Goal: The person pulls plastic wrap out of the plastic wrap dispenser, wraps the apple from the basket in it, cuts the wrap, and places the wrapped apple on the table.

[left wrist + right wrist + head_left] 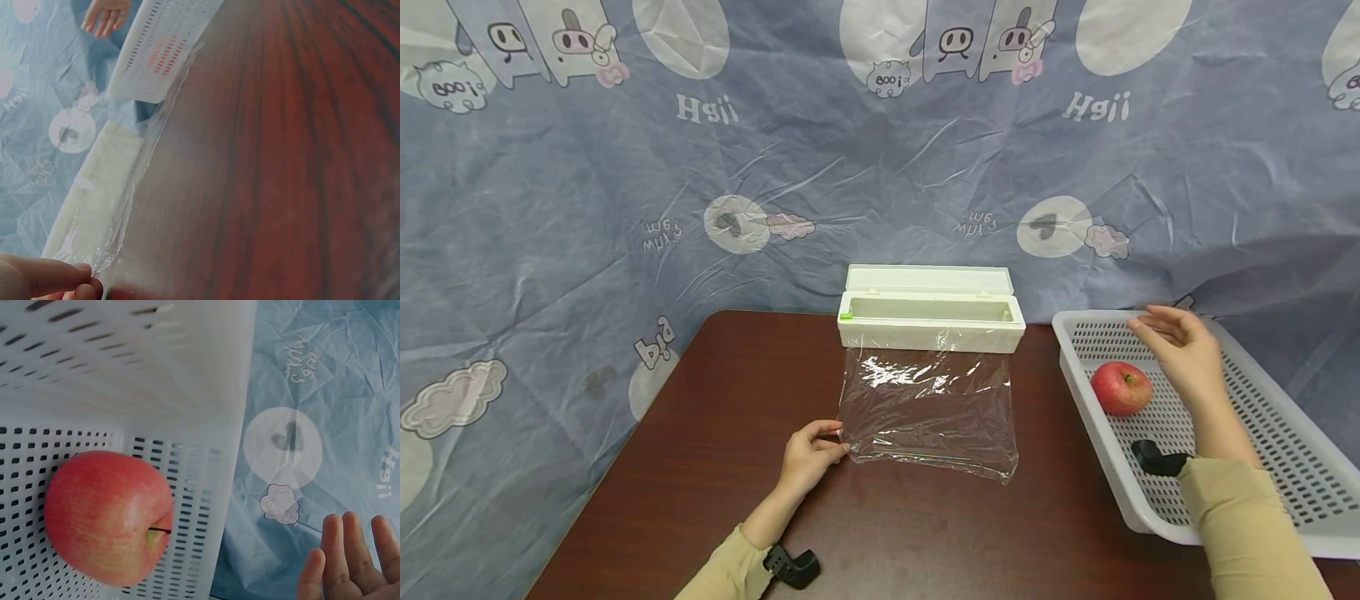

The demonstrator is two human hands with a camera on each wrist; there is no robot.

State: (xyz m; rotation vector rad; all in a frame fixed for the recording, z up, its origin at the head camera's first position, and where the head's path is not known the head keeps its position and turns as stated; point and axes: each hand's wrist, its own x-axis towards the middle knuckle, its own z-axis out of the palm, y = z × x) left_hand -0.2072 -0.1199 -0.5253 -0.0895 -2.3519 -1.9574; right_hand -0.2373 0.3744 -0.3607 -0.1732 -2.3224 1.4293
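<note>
My left hand pinches the near left corner of a clear sheet of plastic wrap. The sheet runs from the front of a white wrap dispenser box whose lid stands up at the back. In the left wrist view the thumb and fingers hold the film's edge. My right hand is above the white basket, holding nothing, its fingers loosely bent. A red apple lies in the basket, to the left of that hand. The right wrist view shows the apple apart from the fingers.
The brown table carries the box in the middle and the perforated basket on the right. A blue printed cloth hangs behind the table. A small green piece sits on the box's left rim. Black wrist cameras are strapped on both arms.
</note>
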